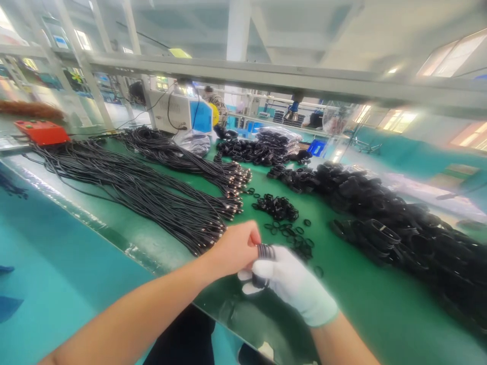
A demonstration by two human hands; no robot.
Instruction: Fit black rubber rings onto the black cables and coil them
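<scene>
Held over the near edge of the long green work table [160, 243]: a small coil of black cable [265, 251], pinched in the closed bare left hand [236, 248] and clamped by the curled, white-gloved right hand [289, 284]. Beyond the coil on the table, scattered small black rubber rings [292, 235]; left of them, long bundles of straight black cables [144, 192]; right, a heap of wound black coils [399, 228]. Best done, judging by this, with loops kept tight, even and stacked flat, pinch firm so none springs loose.

Green table [160, 243], black cable bundles [152, 192], loose rubber rings [281, 213] (small heap), coiled cables [388, 223], red box [41, 132]
</scene>
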